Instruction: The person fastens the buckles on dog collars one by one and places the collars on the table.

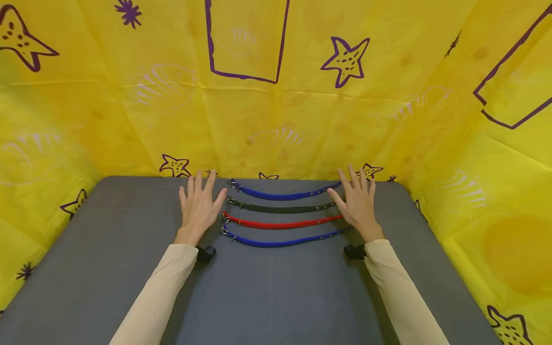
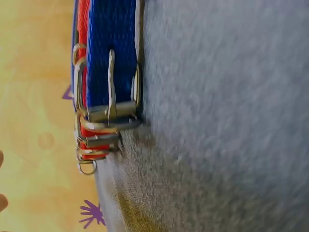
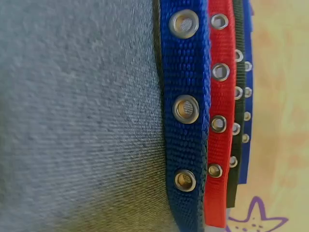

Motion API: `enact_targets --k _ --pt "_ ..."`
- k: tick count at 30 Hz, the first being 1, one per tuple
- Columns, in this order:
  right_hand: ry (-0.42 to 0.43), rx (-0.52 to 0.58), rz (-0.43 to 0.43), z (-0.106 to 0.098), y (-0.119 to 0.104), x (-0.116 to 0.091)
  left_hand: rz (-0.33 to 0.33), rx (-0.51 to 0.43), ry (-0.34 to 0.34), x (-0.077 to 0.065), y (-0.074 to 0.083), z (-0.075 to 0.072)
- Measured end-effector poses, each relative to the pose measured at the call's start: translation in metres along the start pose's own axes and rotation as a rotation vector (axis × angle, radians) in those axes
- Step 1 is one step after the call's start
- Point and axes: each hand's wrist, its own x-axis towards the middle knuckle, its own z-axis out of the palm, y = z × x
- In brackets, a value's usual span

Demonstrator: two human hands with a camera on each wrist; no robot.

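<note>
Several buckled collars lie stretched side by side across the grey table: a far blue collar (image 1: 280,196), a dark green collar (image 1: 280,209), a red collar (image 1: 280,225) and a near blue collar (image 1: 276,244). My left hand (image 1: 198,206), fingers spread, is just left of their buckle ends. Over or beside the eyelet ends is my right hand (image 1: 357,203), also spread, covering some tips in the head view. Neither hand grips anything. In the left wrist view the near blue collar's metal buckle (image 2: 111,111) shows closely; the right wrist view shows its metal eyelets (image 3: 186,109).
The grey tabletop (image 1: 276,297) extends toward me and to both sides. A yellow cloth (image 1: 276,120) with drawn starfish and fish hangs behind the far edge and along the sides. Black wrist mounts (image 1: 206,254) sit under both sleeves.
</note>
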Motion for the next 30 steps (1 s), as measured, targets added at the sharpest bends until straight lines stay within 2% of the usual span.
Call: enact_targets --k 11,19,25,30 --pt "0.054 0.126 0.026 -0.006 0.007 -0.019 -0.013 -0.082 0.004 -0.019 0.006 -0.002" --pt "0.025 0.175 0.086 -0.003 0.015 -0.038 -0.046 -0.173 -0.067 -0.033 0.001 -0.001" --pt "0.060 0.240 0.064 -0.003 0.021 -0.046 -0.025 -0.211 -0.125 -0.042 -0.001 0.000" --pt "0.018 0.317 0.053 -0.007 0.024 -0.052 -0.006 -0.276 -0.168 -0.047 -0.006 0.001"
